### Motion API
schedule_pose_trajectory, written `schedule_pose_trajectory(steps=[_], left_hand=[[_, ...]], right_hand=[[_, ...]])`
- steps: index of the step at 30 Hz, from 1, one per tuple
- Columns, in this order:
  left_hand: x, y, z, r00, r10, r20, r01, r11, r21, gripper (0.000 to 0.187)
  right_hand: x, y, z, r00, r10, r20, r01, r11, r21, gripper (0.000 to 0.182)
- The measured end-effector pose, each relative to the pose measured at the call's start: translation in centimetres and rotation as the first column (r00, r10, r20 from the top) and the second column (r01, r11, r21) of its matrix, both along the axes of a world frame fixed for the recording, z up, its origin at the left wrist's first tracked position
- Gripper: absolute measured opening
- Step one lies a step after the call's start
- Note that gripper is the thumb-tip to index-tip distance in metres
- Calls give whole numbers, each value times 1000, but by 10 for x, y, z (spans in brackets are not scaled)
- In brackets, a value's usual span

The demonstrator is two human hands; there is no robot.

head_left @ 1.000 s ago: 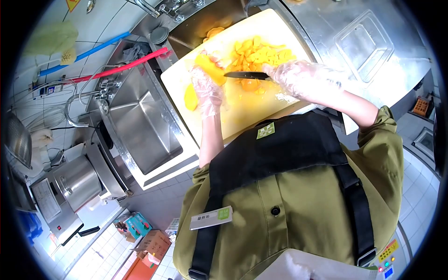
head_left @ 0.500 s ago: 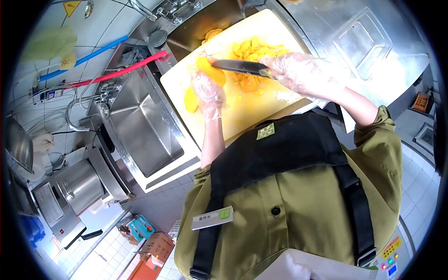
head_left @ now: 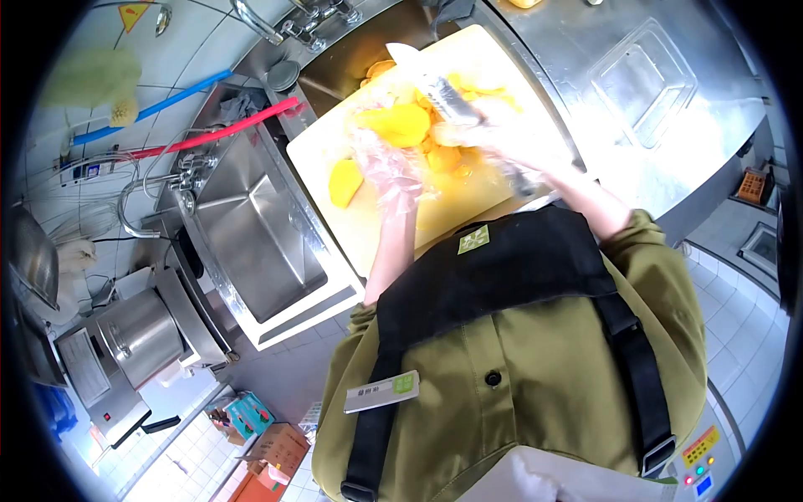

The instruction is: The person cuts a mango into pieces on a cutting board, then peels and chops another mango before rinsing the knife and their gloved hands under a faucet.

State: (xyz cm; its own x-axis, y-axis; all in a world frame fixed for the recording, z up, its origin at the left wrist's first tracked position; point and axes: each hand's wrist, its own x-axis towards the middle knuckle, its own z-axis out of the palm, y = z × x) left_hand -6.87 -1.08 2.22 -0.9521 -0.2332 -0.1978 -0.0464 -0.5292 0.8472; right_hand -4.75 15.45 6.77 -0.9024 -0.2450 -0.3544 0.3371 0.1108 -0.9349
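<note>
My left hand (head_left: 389,174), in a clear plastic glove, holds a peeled mango piece (head_left: 400,125) over the pale cutting board (head_left: 460,199). My right hand (head_left: 493,130), gloved too, is closed on a knife (head_left: 447,100). Its blade points up and away, towards the board's far edge, and glare washes out part of it. Chopped mango pieces (head_left: 443,157) lie on the board under and beside the knife, partly hidden by my right hand. Another smooth mango piece (head_left: 345,184) rests on the board's left side, beside my left wrist.
The board lies across a sink (head_left: 330,71) with orange scraps (head_left: 381,69) behind it. A second steel sink (head_left: 259,243) is on the left. A clear lidlike tray (head_left: 644,84) sits on the steel counter at right. Taps (head_left: 309,29) stand at the back.
The knife has swung from lying across the mango to pointing away, and my right hand has moved left. My left hand has shifted right with the mango piece, whose broad side now shows.
</note>
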Motion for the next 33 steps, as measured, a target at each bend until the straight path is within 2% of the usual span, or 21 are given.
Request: schedule_pose_trajectory(steps=[2, 4, 5, 6, 7, 8, 9, 12, 15, 18, 20, 22, 23, 25, 27, 28, 29, 30, 31, 32, 33], left_hand=[[9, 8, 5, 999, 34, 37, -36, 996, 82, 30], [14, 4, 10, 999, -1, 48, -2, 998, 57, 30], [16, 0, 13, 998, -41, 37, 41, 999, 0, 30], [19, -9, 14, 990, -142, 16, 140, 937, -319, 31], [21, -17, 16, 977, -213, 8, 174, 775, -607, 31], [24, -20, 19, 974, -217, 72, 228, 921, -314, 32], [24, -19, 29, 962, -240, 128, 240, 971, 14, 32], [24, -24, 15, 962, -210, 174, 189, 973, 131, 33], [24, -28, 11, 928, -274, 254, 195, 935, 297, 34], [26, -21, 17, 915, -353, 194, 197, 812, 550, 34], [30, -16, 18, 912, -353, 209, 197, 823, 532, 35], [32, -13, 17, 902, -371, 221, 224, 839, 496, 36], [32, -11, 17, 892, -392, 225, 254, 847, 467, 36], [34, -12, 15, 876, -433, 212, 300, 834, 464, 36], [38, -18, 12, 862, -474, 176, 332, 794, 509, 35], [40, -19, 8, 877, -452, 162, 336, 819, 465, 35], [43, -20, 3, 890, -430, 149, 336, 842, 422, 36], [46, -21, -1, 903, -409, 134, 335, 863, 377, 36], [48, -23, -5, 908, -386, 164, 339, 906, 253, 39], [49, -26, -8, 914, -359, 190, 340, 932, 123, 41], [51, -28, -9, 920, -329, 213, 339, 941, -10, 43]], right_hand=[[-3, -12, -12, 986, -98, 137, 130, 960, -247, 25], [-1, -21, -12, 961, -190, 202, 259, 876, -406, 21], [-3, -20, -14, 955, -172, 241, 262, 872, -415, 19], [-8, -18, -15, 948, -154, 279, 265, 867, -422, 17], [-10, -18, -14, 939, -136, 317, 270, 862, -429, 16], [-13, -17, -12, 940, -127, 318, 255, 879, -402, 20], [-14, -17, -13, 935, -105, 340, 262, 850, -457, 19], [-15, -15, -25, 918, -38, 395, 288, 748, -597, 17], [-16, -16, -35, 887, 30, 461, 336, 642, -689, 11], [-14, -13, -38, 821, 157, 549, 416, 493, -764, 6], [-9, -17, -53, 826, -24, 562, 485, 539, -689, 8], [-2, -25, -56, 901, -209, 380, 420, 637, -646, 12], [3, -32, -55, 944, -279, 176, 326, 719, -614, 15], [0, -28, -66, 976, -134, 169, 215, 686, -695, 19], [-17, -3, -93, 842, 336, 423, 290, 378, -879, 20], [-16, -7, -57, 842, 121, 527, 323, 668, -670, 17], [-15, -10, -31, 905, -11, 425, 205, 886, -415, 18], [-14, -12, -8, 957, -90, 276, 117, 989, -85, 18], [-13, -12, 1, 989, -103, 102, 72, 961, 268, 19], [-6, -2, -22, 973, -12, -229, 86, 944, 318, 22], [2, 7, -44, 841, 76, -535, 162, 910, 383, 25]])
